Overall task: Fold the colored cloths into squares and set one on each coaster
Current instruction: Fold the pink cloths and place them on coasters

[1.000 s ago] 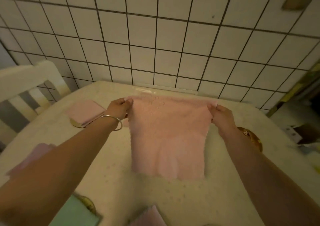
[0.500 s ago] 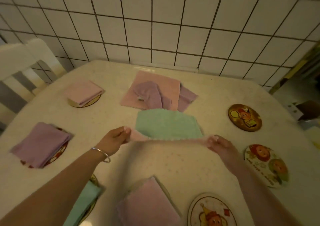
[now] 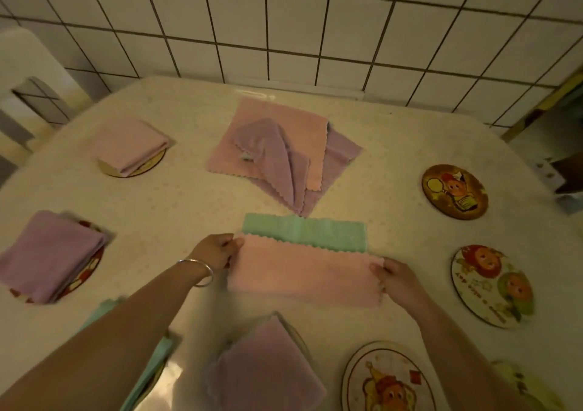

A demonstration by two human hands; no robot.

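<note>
i see the pink cloth [image 3: 304, 273] lying as a long folded strip on the table [image 3: 195, 199], its far edge overlapping a green cloth [image 3: 304, 232] just behind it. my left hand [image 3: 217, 249] pinches the strip's left end, fingers curled on the corner; my right hand [image 3: 396, 279] pinches the right end the same way. a bangle [image 3: 202, 270] sits on the left wrist. farther back is a loose pile [image 3: 284, 155] of pink and purple cloths. folded cloths already rest on coasters: a pink one [image 3: 134, 147] far left, a purple one [image 3: 50, 254] at left, a purple one [image 3: 265, 369] near me, and a green one [image 3: 148, 366] partly under my left arm. three bare coasters show at right: a dark one [image 3: 454, 191], a pale one [image 3: 493, 286] and one near the bottom edge [image 3: 386, 379]. a tiled wall [image 3: 299, 22] stands behind the table.
</note>
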